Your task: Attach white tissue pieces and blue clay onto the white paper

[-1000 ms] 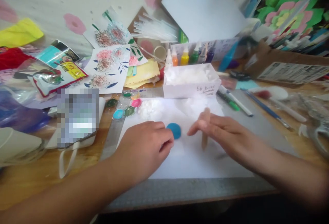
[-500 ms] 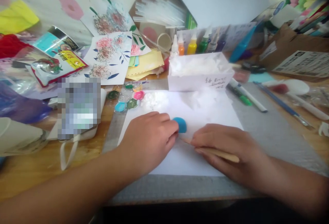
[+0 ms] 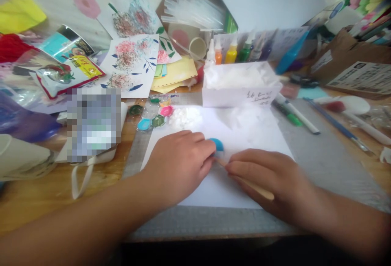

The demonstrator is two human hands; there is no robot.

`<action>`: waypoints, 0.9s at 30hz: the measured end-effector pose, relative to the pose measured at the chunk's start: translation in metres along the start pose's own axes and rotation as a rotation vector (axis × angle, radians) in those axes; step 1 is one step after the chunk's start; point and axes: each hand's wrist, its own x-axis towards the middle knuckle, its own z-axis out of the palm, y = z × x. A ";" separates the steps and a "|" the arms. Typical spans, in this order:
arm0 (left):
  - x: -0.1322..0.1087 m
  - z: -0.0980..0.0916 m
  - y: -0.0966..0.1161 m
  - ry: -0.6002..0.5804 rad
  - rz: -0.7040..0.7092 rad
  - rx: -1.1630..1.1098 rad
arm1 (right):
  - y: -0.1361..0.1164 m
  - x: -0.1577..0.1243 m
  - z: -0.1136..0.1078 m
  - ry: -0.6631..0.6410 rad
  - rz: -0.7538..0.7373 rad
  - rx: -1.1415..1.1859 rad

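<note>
A small blue clay disc (image 3: 217,144) lies on a white sheet of paper (image 3: 259,131) in the middle of the desk. My left hand (image 3: 180,166) rests curled on the paper, its fingertips touching the disc's left edge. My right hand (image 3: 269,180) is closed around a thin wooden stick (image 3: 258,188), whose tip points at the lower edge of the disc, right by my left fingertips. Part of the disc is hidden under my left fingers.
A white box of cotton-like fluff (image 3: 241,84) stands behind the paper, with small paint bottles (image 3: 227,52) beyond it. Clay blobs in a clear tray (image 3: 151,115), flower paintings (image 3: 131,64), pens (image 3: 295,115), a paintbrush (image 3: 337,125) and a metal ruler (image 3: 136,154) surround the sheet.
My right hand went from open fingers above the paper to gripping the wooden stick and brought its tip to the blue disc. My left hand slid a little over the disc.
</note>
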 end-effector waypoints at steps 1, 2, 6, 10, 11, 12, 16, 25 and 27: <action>0.000 -0.001 0.000 0.000 -0.007 -0.001 | 0.000 0.000 0.000 -0.008 -0.004 -0.012; 0.000 -0.003 0.000 0.004 -0.015 -0.002 | 0.000 0.001 0.001 -0.016 -0.009 -0.022; 0.001 -0.007 0.000 0.013 -0.012 0.007 | -0.003 0.005 0.001 -0.035 -0.002 -0.055; 0.001 -0.006 -0.001 -0.003 0.004 0.006 | -0.004 0.008 0.001 -0.054 0.016 -0.051; 0.000 -0.006 -0.001 -0.002 0.008 0.002 | -0.004 0.008 0.000 -0.056 0.006 -0.050; 0.000 -0.006 -0.001 -0.002 0.012 -0.002 | -0.004 0.007 -0.002 -0.050 -0.013 -0.054; -0.001 -0.006 0.000 -0.021 0.031 -0.003 | -0.001 0.002 -0.023 0.032 -0.093 -0.081; -0.003 -0.004 0.001 -0.052 0.108 0.031 | 0.053 -0.005 -0.071 -0.058 0.539 -0.122; -0.003 -0.004 0.001 -0.055 0.124 0.033 | 0.061 -0.006 -0.070 -0.201 0.605 -0.162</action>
